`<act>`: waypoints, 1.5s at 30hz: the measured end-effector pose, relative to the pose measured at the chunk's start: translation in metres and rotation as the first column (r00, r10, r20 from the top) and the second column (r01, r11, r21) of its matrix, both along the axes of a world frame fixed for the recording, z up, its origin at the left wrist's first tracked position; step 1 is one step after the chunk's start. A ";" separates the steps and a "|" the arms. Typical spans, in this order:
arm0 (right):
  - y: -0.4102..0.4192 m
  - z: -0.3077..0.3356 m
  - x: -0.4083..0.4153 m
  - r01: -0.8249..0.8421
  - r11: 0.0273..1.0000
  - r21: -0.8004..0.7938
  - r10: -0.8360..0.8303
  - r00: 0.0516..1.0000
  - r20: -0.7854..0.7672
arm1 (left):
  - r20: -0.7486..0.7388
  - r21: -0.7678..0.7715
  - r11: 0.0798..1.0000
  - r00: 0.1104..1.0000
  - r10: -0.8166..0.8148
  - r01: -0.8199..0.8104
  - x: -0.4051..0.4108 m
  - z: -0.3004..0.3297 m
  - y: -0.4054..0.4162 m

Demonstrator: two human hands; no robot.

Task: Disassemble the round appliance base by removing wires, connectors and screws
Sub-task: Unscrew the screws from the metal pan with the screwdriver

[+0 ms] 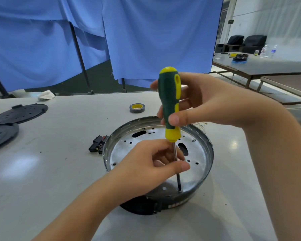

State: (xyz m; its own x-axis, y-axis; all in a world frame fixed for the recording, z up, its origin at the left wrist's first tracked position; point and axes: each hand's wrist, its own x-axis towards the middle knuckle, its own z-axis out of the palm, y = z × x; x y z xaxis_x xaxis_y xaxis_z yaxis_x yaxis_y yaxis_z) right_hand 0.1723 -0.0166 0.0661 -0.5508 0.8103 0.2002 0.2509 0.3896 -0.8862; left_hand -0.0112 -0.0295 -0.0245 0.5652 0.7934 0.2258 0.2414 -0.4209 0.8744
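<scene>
The round appliance base (202,154), a shiny metal pan with holes and slots on a black underside, lies on the white table in front of me. A green and yellow screwdriver (169,105) stands nearly upright in it, its tip on a screw (180,190) near the pan's front rim. My right hand (203,100) grips the handle. My left hand (156,159) pinches the metal shaft between thumb and fingers, steadying it. Thin loose wires (201,124) show at the base's far right rim, partly hidden by my right wrist.
A black connector block (97,145) lies against the base's left side. A roll of grey tape (137,108) sits behind the base. Two black round cover plates (19,113) lie at the far left. A crumpled cloth (46,95) rests at the table's back edge, before blue curtains.
</scene>
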 end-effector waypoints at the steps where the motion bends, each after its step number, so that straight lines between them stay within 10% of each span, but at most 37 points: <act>1: -0.001 0.000 0.002 -0.036 0.999 -0.019 0.036 0.999 -0.026 | 0.008 -0.045 0.998 0.999 -0.052 0.053 -0.001 0.001 0.000; 45: 0.005 -0.003 0.003 -0.042 0.996 -0.077 0.042 0.999 0.003 | 0.014 -0.073 0.997 0.999 -0.029 0.030 0.000 0.003 0.001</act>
